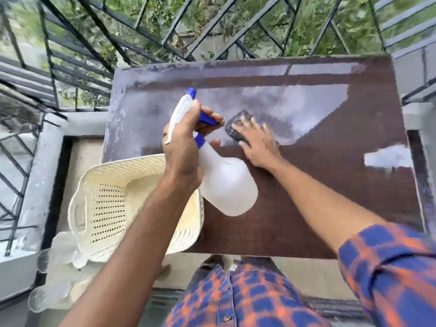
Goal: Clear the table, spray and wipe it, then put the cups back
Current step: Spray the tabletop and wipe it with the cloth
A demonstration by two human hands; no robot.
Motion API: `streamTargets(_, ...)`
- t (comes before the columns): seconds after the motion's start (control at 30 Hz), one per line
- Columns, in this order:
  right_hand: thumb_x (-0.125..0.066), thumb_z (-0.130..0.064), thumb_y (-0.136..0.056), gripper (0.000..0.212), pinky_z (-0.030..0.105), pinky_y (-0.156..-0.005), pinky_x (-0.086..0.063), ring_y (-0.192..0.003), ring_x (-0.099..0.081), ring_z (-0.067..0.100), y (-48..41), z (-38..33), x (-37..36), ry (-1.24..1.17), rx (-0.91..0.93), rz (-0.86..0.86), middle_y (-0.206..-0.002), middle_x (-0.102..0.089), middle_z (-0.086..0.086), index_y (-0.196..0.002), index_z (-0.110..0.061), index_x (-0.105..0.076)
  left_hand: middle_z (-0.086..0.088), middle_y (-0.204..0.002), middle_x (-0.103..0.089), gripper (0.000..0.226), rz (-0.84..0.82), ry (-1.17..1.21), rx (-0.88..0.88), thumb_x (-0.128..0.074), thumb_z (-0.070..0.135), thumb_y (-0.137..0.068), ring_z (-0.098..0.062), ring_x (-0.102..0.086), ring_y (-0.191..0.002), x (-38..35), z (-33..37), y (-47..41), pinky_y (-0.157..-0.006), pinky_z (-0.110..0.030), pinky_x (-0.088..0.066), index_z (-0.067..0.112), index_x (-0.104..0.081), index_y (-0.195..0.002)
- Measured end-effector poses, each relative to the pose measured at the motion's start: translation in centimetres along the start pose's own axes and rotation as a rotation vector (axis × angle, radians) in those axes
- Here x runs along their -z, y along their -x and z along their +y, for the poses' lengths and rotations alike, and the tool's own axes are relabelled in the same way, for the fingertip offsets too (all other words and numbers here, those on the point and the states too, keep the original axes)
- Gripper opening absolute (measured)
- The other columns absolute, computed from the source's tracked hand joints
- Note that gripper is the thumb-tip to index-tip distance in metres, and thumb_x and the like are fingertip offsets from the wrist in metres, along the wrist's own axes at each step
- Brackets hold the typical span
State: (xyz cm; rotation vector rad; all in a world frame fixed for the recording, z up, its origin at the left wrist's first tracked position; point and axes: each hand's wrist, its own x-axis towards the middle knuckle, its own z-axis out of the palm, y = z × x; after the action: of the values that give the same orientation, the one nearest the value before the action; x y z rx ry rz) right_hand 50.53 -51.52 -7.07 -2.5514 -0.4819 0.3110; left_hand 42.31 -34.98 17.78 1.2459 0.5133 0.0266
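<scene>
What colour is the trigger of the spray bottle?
Blue: the trigger shows best in the head view.

Black metal railing [50, 67], greenery [306, 20] beyond; pale floor [82, 149]; daylight.

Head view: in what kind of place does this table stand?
Probably a balcony or terrace outdoors: a metal railing stands just behind the table, and green plants show through its bars.

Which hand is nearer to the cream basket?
Left. The left hand holds the spray bottle by the far rim of the basket; the right hand rests on a dark pad farther right on the table.
</scene>
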Motion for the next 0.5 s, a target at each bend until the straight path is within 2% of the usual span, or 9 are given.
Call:
streamTargets(0.07, -0.053, -0.033, -0.1, 0.061, 0.048, -0.123, -0.002, -0.155, -0.011, 0.023, 5.5, -2.4, -2.6, 0.057, 0.067, -0.031, -0.168, -0.015, -0.004, -0.156, -0.038, -0.029, -0.012, -0.085, -0.07, 0.026, -0.073, 0.005, -0.029, -0.052, 0.028, -0.098, -0.029, -0.07, -0.091, 0.9, -0.2, 1.3, -0.064, -0.026, -0.05, 0.015, -0.066, -0.081)
streamTargets(0.13, -0.053, -0.037, -0.1, 0.068, 0.052, -0.123, -0.015, -0.153, -0.019, 0.024, 11.5, -4.6, -5.0, 0.119, 0.059, 0.004, -0.167, -0.02, -0.003, -0.157, -0.041, -0.017, -0.012, -0.085, -0.072, 0.026, -0.141, -0.012, -0.019, -0.053, 0.03, -0.096, -0.031, -0.071, -0.092, 2.3, -0.4, 2.9, -0.065, -0.027, -0.051, 0.015, -0.067, -0.081)
streamTargets(0.2, -0.062, -0.03, -0.096, 0.081, 0.054, -0.118, -0.028, -0.149, -0.031, 0.029, 17.3, -6.9, -6.9, 0.094, 0.02, 0.101, -0.162, -0.033, 0.002, -0.154, -0.044, -0.007, -0.011, -0.085, -0.073, 0.025, -0.202, -0.013, 0.021, -0.054, 0.032, -0.095, -0.032, -0.072, -0.095, 4.0, -0.5, 4.6, -0.062, -0.03, -0.053, 0.015, -0.068, -0.083)
streamTargets(0.27, -0.064, -0.016, -0.092, 0.088, 0.052, -0.116, -0.032, -0.146, -0.036, 0.031, 21.4, -8.6, -8.4, 0.052, -0.002, 0.176, -0.158, -0.04, 0.003, -0.152, -0.046, -0.006, -0.01, -0.087, -0.073, 0.025, -0.237, -0.023, 0.052, -0.053, 0.033, -0.096, -0.032, -0.072, -0.099, 5.8, -0.6, 5.9, -0.059, -0.028, -0.051, 0.016, -0.067, -0.084)
streamTargets(0.33, -0.054, -0.01, -0.092, 0.081, 0.049, -0.118, -0.029, -0.148, -0.033, 0.029, 24.3, -9.4, -9.7, 0.008, -0.03, 0.187, -0.159, -0.038, 0.0, -0.155, -0.045, -0.017, -0.009, -0.087, -0.073, 0.024, -0.25, -0.027, 0.067, -0.053, 0.033, -0.097, -0.029, -0.072, -0.099, 8.0, -0.5, 7.1, -0.058, -0.026, -0.049, 0.017, -0.066, -0.084)
streamTargets(0.4, -0.046, -0.005, -0.093, 0.064, 0.046, -0.121, -0.024, -0.15, -0.03, 0.026, 26.0, -9.7, -10.9, -0.024, -0.069, 0.212, -0.16, -0.038, -0.002, -0.15, -0.034, -0.041, -0.009, -0.089, -0.073, 0.024, -0.266, -0.025, 0.08, -0.053, 0.035, -0.095, -0.025, -0.071, -0.096, 10.2, -0.1, 7.8, -0.059, -0.026, -0.045, 0.018, -0.064, -0.083)
streamTargets(0.5, -0.052, 0.005, -0.094, 0.053, 0.039, -0.123, -0.025, -0.147, -0.035, 0.022, 26.3, -11.3, -11.2, -0.242, -0.193, 0.299, -0.154, -0.047, 0.0, -0.139, -0.021, -0.059, -0.004, -0.089, -0.072, 0.027, -0.231, -0.031, 0.093, -0.047, 0.035, -0.099, -0.021, -0.07, -0.097, 13.4, 0.9, 8.6, -0.068, -0.032, -0.04, 0.02, -0.062, -0.081)
